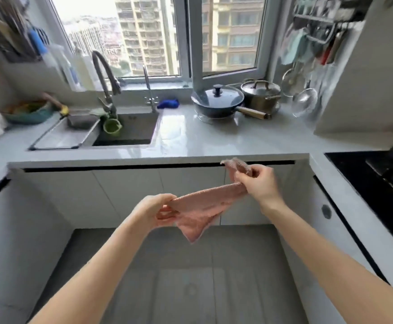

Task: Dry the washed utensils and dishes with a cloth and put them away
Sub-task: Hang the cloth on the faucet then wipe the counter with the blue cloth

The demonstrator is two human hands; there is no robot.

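Head camera: cloth opened between both hands, no dish picked up yet

Both hands were clamped on a pink cloth [200,206], held in the air in front of the cupboard doors and below the edge of the surface [191,141]. The left hand [154,210] pinched one end low down. The right hand [258,183] gripped the other end higher up, with a corner sticking out above its fingers and a loose corner hanging between the two hands. This looked like the preparing step, shaking out or folding the cloth before any drying. No dish or utensil was in either hand.

The next move would likely call for freeing one hand to lift a washed item while the other kept the cloth. A green cup [112,127] sat in the sink [132,134] under the tap [104,73], beside a metal drain tray [64,136]. Whether it was wet could not be told.

Further right on the pale, glossy surface stood a lidded pan [217,101] and, just behind it, a steel pot [261,95]. A blue rag [168,103] lay near the window sill. A wire strainer [304,101] hung at the right wall, and a black hob [377,174] filled the right side. The window looked out on tall apartment blocks.
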